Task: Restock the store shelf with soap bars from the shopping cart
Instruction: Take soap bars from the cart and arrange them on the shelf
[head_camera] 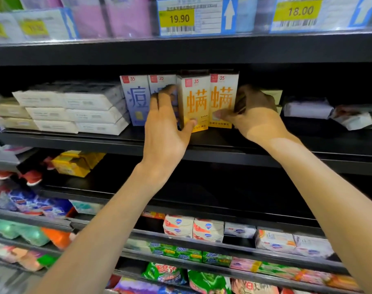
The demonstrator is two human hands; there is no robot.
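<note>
Both orange "螨" boxes, marked "35", are gripped: left hand (168, 124) on one (194, 102), right hand (253, 115) seemingly clasping its neighbour (223, 100).

Bright overhead light; shelf (202, 143) recesses deep in shadow; glare on price tags (176, 18); edges blurred, wide-angle bowed.
</note>
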